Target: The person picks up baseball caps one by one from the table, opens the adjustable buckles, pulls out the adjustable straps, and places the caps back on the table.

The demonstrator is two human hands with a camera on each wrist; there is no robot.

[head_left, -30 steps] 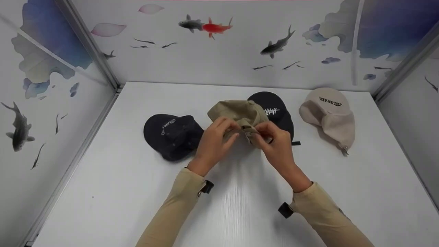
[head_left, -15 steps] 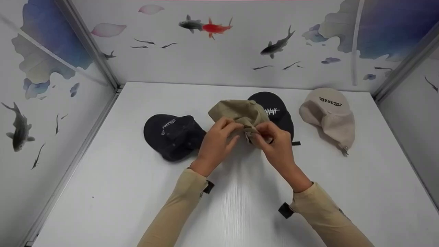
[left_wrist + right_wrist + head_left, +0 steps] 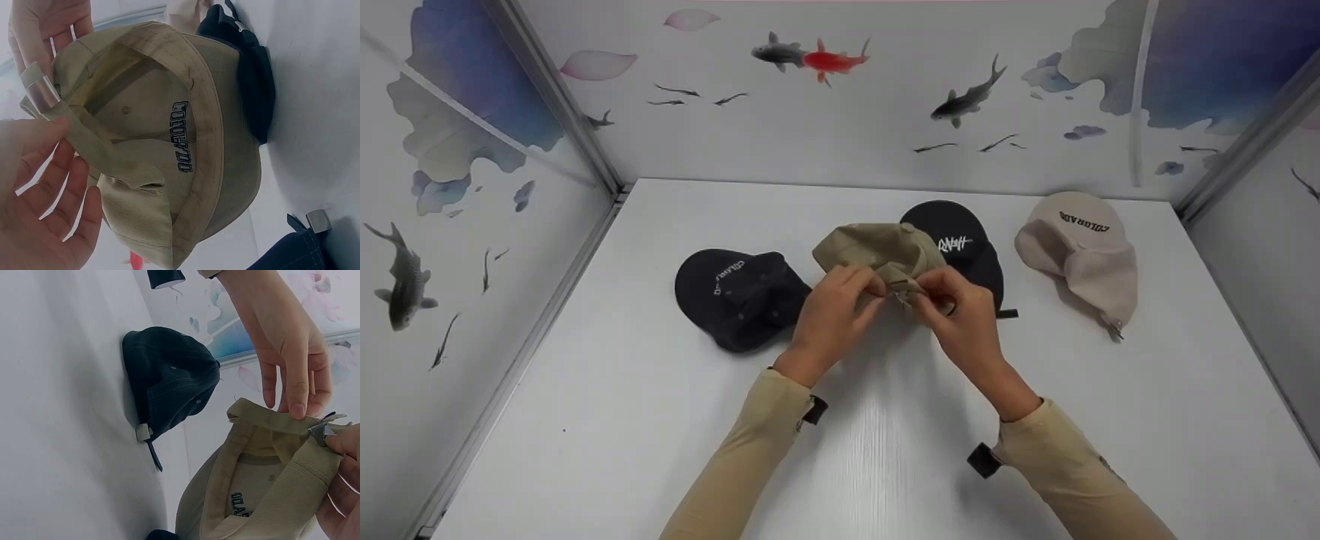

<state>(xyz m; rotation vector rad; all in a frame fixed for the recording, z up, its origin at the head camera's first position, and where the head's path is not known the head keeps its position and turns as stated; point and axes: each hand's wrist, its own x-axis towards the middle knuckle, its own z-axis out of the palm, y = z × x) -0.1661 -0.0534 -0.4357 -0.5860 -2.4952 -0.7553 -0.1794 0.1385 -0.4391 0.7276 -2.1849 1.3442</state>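
Note:
Both hands hold a khaki baseball cap [image 3: 877,246] at its back strap, over the middle of the table. My left hand [image 3: 829,315] pinches the strap [image 3: 90,140] between thumb and fingers, with the other fingers spread in the left wrist view. With my right hand [image 3: 966,311], I pinch the strap end beside the metal buckle [image 3: 320,433]. The cap's opening is turned toward me, and the left wrist view shows dark stitched lettering [image 3: 180,136] inside it. Fingers partly cover the strap in the head view.
A black cap [image 3: 739,300] lies left of the hands. Another black cap [image 3: 949,225] with white lettering lies behind the khaki one, overlapped by it. Farther right is a pale beige cap [image 3: 1080,255]. Patterned walls [image 3: 840,112] stand behind and beside the white table [image 3: 622,420].
The khaki cap has dipped slightly, and its strap has turned between the fingers. My left hand has shifted slightly right. My right hand stays nearly in place; the other caps have not moved.

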